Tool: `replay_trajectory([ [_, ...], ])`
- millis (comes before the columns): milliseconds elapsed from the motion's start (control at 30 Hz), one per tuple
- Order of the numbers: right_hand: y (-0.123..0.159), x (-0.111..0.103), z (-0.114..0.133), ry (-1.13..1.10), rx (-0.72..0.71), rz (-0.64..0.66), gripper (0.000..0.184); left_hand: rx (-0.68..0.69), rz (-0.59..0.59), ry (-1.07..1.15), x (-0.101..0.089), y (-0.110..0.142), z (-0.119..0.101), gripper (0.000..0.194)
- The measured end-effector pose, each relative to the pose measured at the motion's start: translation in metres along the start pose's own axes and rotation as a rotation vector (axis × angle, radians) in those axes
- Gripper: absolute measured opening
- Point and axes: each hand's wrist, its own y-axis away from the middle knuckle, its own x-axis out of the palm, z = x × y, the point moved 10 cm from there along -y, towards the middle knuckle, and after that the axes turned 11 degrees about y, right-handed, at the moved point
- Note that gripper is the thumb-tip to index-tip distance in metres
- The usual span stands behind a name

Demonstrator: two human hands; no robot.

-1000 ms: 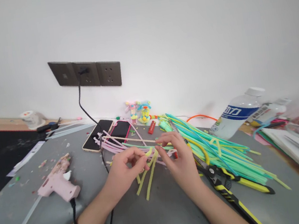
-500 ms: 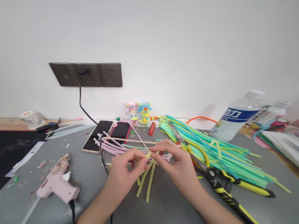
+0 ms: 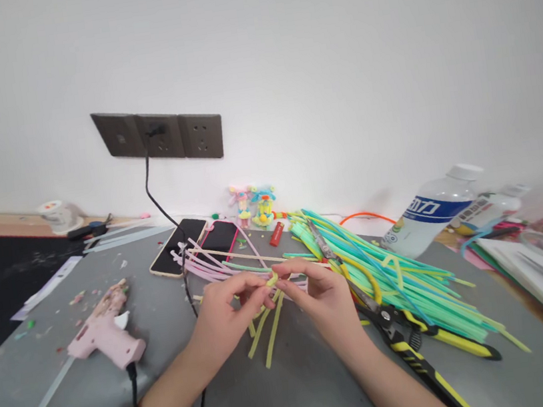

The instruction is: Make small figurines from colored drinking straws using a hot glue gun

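Note:
Between the fingertips of both hands is a short, curled yellow pipe cleaner. My left hand pinches its left end, and my right hand pinches the other end with thumb and forefinger. Just below the hands, several loose yellow-green pipe cleaners lie on the grey table. Behind my fingers spreads a bunch of pink pipe cleaners, partly hidden by the left hand. To the right of my right hand is a large pile of green pipe cleaners.
A pink glue gun lies at left, its black cord crossing my left forearm. Pliers with yellow-black handles lie right of my right forearm. Two phones, small fuzzy figures and a tilted bottle sit near the wall.
My right hand has come left to meet the left hand, and its fingers have closed on the yellow pipe cleaner. The left hand has barely moved.

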Motion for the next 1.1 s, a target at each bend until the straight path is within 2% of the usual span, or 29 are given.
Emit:
replay_trajectory([
  [100, 0.000, 0.002, -0.001, 0.000, 0.020, 0.018, 0.011, 0.017, 0.030, -0.009, 0.002, 0.000, -0.002, 0.020],
  [300, -0.001, 0.002, 0.006, -0.043, -0.029, 0.036, 0.010, 0.072, 0.074, -0.026, 0.003, -0.001, -0.009, 0.021],
  [433, -0.001, -0.002, 0.002, -0.028, 0.006, -0.013, 0.016, 0.132, 0.058, -0.002, 0.001, -0.001, -0.012, 0.019],
  [633, 0.002, -0.002, 0.001, -0.027, -0.007, -0.021, 0.013, 0.222, 0.026, -0.001, 0.000, 0.003, -0.018, 0.015],
  [800, 0.002, 0.003, 0.007, -0.124, -0.083, 0.038, 0.016, 0.293, 0.026, -0.016, 0.000, 0.005, -0.025, 0.016],
  [1000, 0.002, 0.016, 0.012, -0.242, -0.093, 0.167, 0.018, 0.414, -0.004, -0.049, -0.003, 0.011, -0.034, 0.014],
  [1100, 0.003, 0.018, 0.011, -0.242, -0.092, 0.187, 0.019, 0.430, -0.019, -0.070, -0.004, 0.011, -0.036, 0.013],
])
